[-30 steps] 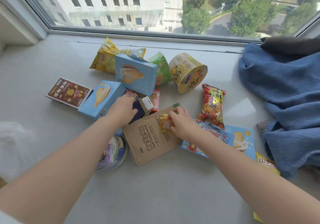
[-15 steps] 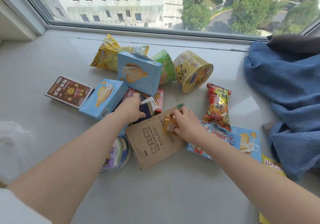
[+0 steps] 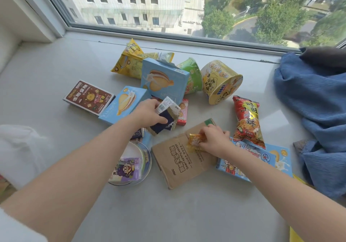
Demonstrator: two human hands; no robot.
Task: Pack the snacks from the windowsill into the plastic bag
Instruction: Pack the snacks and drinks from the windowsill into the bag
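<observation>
Both fingers (image 3: 207, 136) around snacks (image 3: 194, 141).

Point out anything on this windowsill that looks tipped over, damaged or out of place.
Two cup snacks lie tipped on their sides: the yellow cup and the green cup beside it. The tall blue box has a torn-open top flap. A blue garment is heaped on the sill at right, not a snack.

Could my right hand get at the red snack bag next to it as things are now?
Probably, but not freely: the right hand is pinching a small orange packet. The red snack bag lies uncovered just beside it on the windowsill, with nothing between.
</observation>
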